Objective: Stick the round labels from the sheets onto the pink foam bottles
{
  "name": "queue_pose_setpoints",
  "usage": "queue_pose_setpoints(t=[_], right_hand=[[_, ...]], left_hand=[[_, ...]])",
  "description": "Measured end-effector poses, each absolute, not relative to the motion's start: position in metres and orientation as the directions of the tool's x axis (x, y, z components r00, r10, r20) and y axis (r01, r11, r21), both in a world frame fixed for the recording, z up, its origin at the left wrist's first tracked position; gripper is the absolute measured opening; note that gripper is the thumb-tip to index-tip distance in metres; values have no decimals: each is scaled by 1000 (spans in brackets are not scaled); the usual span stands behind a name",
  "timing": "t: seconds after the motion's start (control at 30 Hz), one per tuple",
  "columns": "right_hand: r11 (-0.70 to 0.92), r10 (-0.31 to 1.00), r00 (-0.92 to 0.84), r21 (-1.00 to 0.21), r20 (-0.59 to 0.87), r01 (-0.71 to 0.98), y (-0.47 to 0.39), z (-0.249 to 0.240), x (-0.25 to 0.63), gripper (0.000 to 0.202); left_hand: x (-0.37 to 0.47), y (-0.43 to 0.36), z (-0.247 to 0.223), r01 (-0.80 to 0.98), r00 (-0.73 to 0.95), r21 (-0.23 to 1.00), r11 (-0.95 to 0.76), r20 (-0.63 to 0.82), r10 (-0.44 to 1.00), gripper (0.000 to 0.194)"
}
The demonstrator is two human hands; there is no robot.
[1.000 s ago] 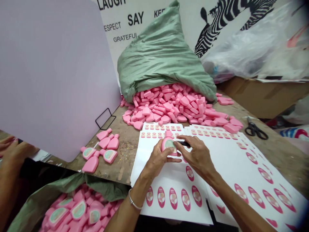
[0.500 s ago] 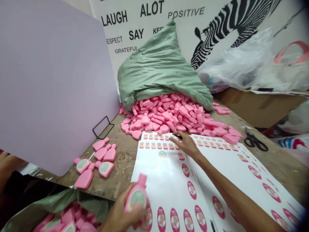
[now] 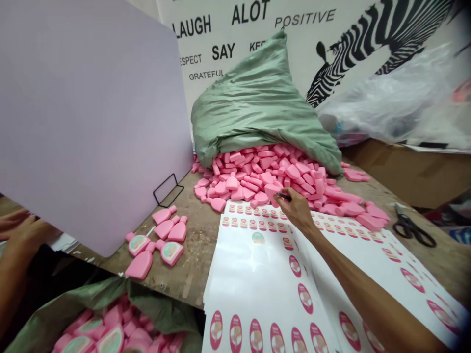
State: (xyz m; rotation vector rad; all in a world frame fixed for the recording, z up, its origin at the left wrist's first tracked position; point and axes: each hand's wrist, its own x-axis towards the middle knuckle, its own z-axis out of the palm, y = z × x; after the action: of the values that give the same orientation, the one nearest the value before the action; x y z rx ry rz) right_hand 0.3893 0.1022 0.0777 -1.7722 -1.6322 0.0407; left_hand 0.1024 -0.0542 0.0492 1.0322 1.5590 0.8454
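One of the hands [image 3: 297,211] shows; its dark tool [image 3: 284,196] is half hidden.

Only readable stuff is on the white wall poster with black lettering [image 3: 235,34] at the far side: "LAUGH", "ALOT", "POSITIVE", "SAY", "GRATEFUL", plus cut-off "ESPECT" and "KE". Print on the pink oval stickers [image 3: 305,298] is too small to read.

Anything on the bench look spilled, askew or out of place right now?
Yes: pink bottles have poured out of the green sack in a loose heap that reaches the sticker sheets. The right hand is at the heap's edge, holding a thin dark tool.
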Motion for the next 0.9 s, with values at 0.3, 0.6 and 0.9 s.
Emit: queue_pose_setpoints(t=[0.3,0.6,0.9], right_hand=[[780,474,-558,-31,681,625,-59,77,338,50],[260,937,-22,-654,348,710,-37,59,360,28],[134,910,14,-327,414,936,29,18,360,17]], left_hand=[[147,-43,82,-496,640,489,717,-352,683,54],[166,-25,71,-454,297,781,430,-322,899,29],[195,19,37,-329,196,899,289,-234,952,42]])
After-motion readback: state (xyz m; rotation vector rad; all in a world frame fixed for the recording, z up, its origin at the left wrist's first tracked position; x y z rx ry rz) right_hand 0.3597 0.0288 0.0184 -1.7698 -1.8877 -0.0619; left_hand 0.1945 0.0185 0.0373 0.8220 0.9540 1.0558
